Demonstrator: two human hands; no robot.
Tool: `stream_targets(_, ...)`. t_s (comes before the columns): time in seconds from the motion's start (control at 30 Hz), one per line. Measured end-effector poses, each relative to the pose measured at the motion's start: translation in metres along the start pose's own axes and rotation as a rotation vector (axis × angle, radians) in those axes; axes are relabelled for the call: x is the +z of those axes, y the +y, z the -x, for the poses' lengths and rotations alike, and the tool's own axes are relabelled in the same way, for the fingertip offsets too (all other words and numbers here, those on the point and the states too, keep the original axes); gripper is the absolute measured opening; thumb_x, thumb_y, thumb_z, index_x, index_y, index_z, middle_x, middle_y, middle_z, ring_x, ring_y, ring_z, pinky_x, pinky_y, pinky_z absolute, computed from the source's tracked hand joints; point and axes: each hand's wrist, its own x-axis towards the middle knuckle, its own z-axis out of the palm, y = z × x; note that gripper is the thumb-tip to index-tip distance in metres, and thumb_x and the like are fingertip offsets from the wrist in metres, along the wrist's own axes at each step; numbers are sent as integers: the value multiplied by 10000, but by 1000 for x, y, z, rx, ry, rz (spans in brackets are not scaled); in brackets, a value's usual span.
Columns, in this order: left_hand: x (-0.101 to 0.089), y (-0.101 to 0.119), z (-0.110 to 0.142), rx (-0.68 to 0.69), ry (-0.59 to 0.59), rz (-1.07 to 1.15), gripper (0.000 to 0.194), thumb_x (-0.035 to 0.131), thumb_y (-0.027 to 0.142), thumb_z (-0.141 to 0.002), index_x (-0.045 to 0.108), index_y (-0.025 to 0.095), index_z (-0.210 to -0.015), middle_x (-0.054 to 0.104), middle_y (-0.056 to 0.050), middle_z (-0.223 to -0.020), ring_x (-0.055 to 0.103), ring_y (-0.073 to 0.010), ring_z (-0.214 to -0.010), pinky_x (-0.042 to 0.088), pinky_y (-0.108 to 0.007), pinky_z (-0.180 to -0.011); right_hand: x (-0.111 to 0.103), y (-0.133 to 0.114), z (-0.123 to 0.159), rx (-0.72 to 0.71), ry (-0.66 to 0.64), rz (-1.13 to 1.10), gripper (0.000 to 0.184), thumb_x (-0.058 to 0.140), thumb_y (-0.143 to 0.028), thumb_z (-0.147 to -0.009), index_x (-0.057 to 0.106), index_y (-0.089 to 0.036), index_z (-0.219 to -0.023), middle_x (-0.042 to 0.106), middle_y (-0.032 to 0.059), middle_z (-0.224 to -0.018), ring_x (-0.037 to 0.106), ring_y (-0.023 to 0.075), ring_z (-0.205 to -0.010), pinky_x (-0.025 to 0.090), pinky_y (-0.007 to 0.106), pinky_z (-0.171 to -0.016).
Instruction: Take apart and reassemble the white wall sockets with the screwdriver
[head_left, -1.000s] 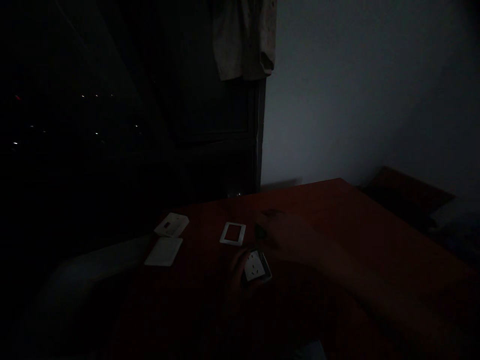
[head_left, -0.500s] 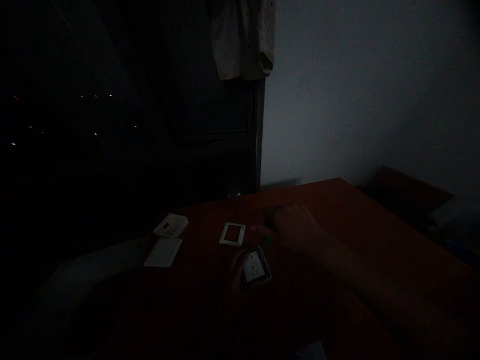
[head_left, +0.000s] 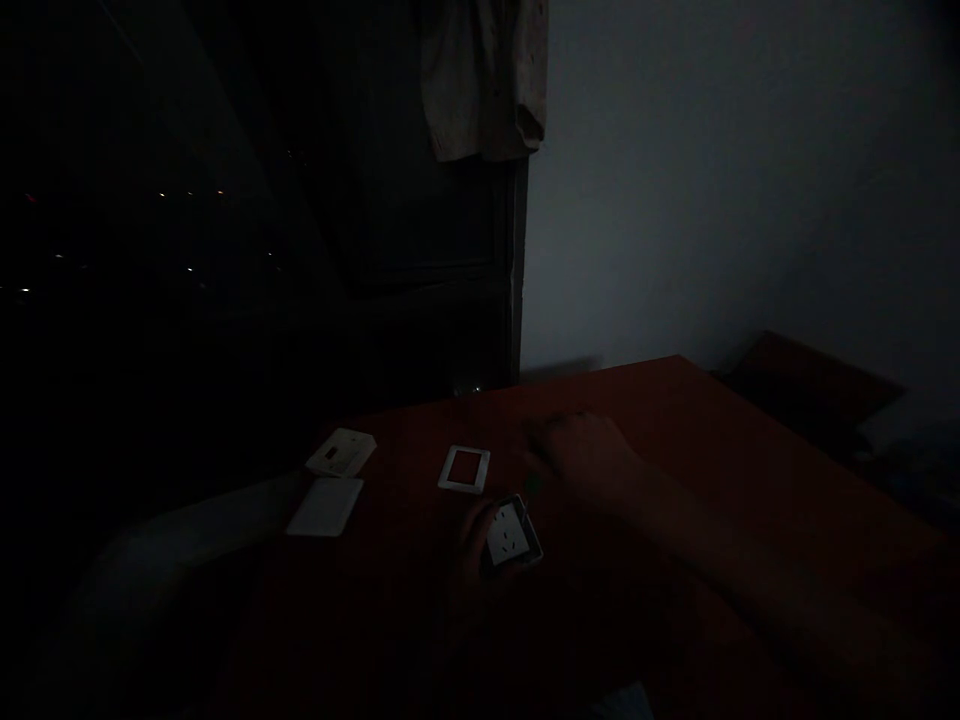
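Note:
The scene is very dark. My left hand (head_left: pixel 469 545) grips a white wall socket (head_left: pixel 508 532) just above the red table (head_left: pixel 675 430), its face turned up. My right hand (head_left: pixel 581 455) hovers right behind the socket with fingers curled around a thin tool that looks like a screwdriver (head_left: pixel 529 495), whose tip meets the socket's upper right corner. A white square frame (head_left: pixel 465 469) lies flat just left of my right hand.
Two more white plates lie at the table's left: a switch plate (head_left: pixel 340 452) and a blank cover (head_left: pixel 325 506). A dark door (head_left: pixel 420 200) with a cloth (head_left: pixel 484 80) hung over it stands behind. A pale wall (head_left: pixel 712 180) is at the right.
My right hand has lifted off the socket and drawn back and to the right, and the thin tool now shows at the socket's corner. My left hand and the socket have stayed put.

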Motion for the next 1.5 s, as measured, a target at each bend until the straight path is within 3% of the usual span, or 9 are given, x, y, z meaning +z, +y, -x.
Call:
stream_targets(0.13,1,-1,-1,-8,2,-8,286,543,331,-929,560,208,-1186,560,-80,-1251,588,-211,-1042,508,-424,-887,-2,4,2,-220,-40,-265,433,575,-295,-843,457,-173,-1241,665,112,-1089,650,203,-894,441,263,-686)
stream_targets(0.33,5,-6,-5,4,-6,-8,466,621,375,-865,496,227,-1289,470,-96,-1374,497,-273,-1205,428,-471,-1002,-1,2,-1,34,-1,15,313,384,-401,-942,590,-170,-991,703,133,-854,672,272,-762,422,325,-616)
stream_targets(0.43,6,-9,-4,15,-13,2,605,693,391,-783,472,266,-1332,430,-81,-1419,438,-283,-1280,401,-396,-1050,0,5,1,-97,-19,-98,229,464,-294,-903,558,-175,-1074,689,120,-954,660,241,-813,426,308,-641)
stream_targets(0.57,4,-9,-2,30,-17,0,633,680,362,-779,445,290,-1362,424,-70,-1430,426,-284,-1296,397,-399,-1054,-1,8,5,-254,-61,-315,525,604,-247,-797,411,-160,-1278,654,116,-1084,643,207,-886,440,269,-669)
stream_targets(0.77,1,-3,-5,16,1,-35,660,735,362,-737,481,296,-1342,492,-73,-1374,455,-329,-1262,414,-442,-1031,1,2,4,-60,8,5,277,417,-383,-932,558,-174,-1046,697,124,-908,674,263,-758,410,314,-602)
stream_targets(1.0,0,2,-3,19,-1,-52,297,539,336,-930,552,216,-1201,541,-82,-1284,573,-221,-1078,491,-442,-915,-1,4,6,-209,7,-227,381,554,-288,-852,464,-180,-1206,664,90,-1011,646,215,-849,420,279,-647)
stream_targets(1.13,-3,3,-1,6,0,-66,281,547,331,-927,563,203,-1177,573,-77,-1227,599,-206,-1019,519,-412,-866,0,2,4,-57,31,-25,237,412,-357,-942,565,-188,-1009,667,98,-935,657,233,-783,412,301,-617)
stream_targets(1.33,-3,4,-3,-9,0,-78,279,544,331,-928,564,205,-1176,570,-77,-1233,596,-207,-1025,516,-414,-872,-1,5,6,-246,-8,-340,430,553,-217,-841,444,-189,-1255,641,100,-1126,642,191,-922,449,267,-711)
stream_targets(1.5,1,0,-4,-18,2,-82,429,604,378,-878,513,234,-1272,492,-90,-1355,522,-268,-1177,451,-477,-976,2,3,3,-12,30,-46,262,403,-355,-938,541,-166,-1056,695,123,-912,671,254,-759,423,317,-601)
